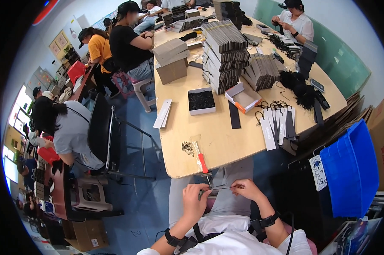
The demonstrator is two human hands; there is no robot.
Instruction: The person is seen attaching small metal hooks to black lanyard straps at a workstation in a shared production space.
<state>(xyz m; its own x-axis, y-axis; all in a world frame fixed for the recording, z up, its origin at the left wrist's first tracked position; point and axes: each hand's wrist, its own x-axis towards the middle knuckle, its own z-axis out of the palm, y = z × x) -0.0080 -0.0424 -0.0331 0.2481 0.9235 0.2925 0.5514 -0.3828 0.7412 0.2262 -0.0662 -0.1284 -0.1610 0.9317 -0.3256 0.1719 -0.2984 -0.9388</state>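
Above my lap, just off the table's near edge, a thin dark cord (221, 188) is stretched between my two hands. My left hand (194, 200) is closed in a pinch at the cord's left end, where a small dark piece shows by the fingertips. The cord's other end is pinched by my right hand (248, 190), its fingers closed together. A red-handled tool (201, 163) lies at the table edge just beyond my left hand. Near it sits a small heap of dark cord loops (187, 148).
On the wooden table (179, 127) stand a white box of small black pieces (202, 112), an open orange-and-white box (243, 98), white and black corded tags (281, 123) and tall grey card stacks (226, 55). A blue bin (349, 170) stands at right. Several people sit nearby.
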